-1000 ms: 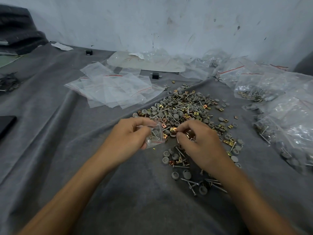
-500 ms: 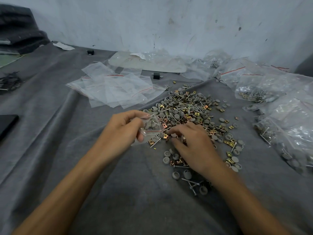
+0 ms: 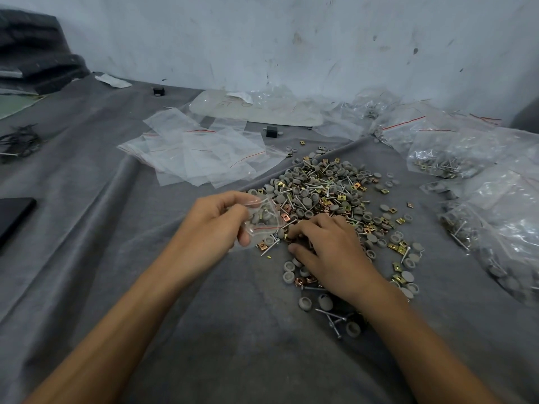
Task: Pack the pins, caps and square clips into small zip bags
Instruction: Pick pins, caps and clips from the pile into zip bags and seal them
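Note:
A heap of grey caps, metal pins and brass square clips [image 3: 323, 191] lies on the grey cloth. My left hand [image 3: 210, 225] pinches a small clear zip bag [image 3: 262, 220] with a red strip; several grey caps show inside it. My right hand [image 3: 329, 249] lies palm down on the near edge of the heap, just right of the bag, fingers curled into the parts. What its fingertips hold is hidden. Loose caps [image 3: 304, 303] and pins [image 3: 332, 319] lie near my right wrist.
Empty zip bags [image 3: 201, 156] are spread behind my left hand. Filled bags [image 3: 455, 158] pile up along the right side. A black flat object [image 3: 11, 217] lies at the left edge. The wall [image 3: 291, 39] closes the back.
My right hand has dropped from the bag's mouth down onto the parts. My left hand lifted the bag slightly up and away.

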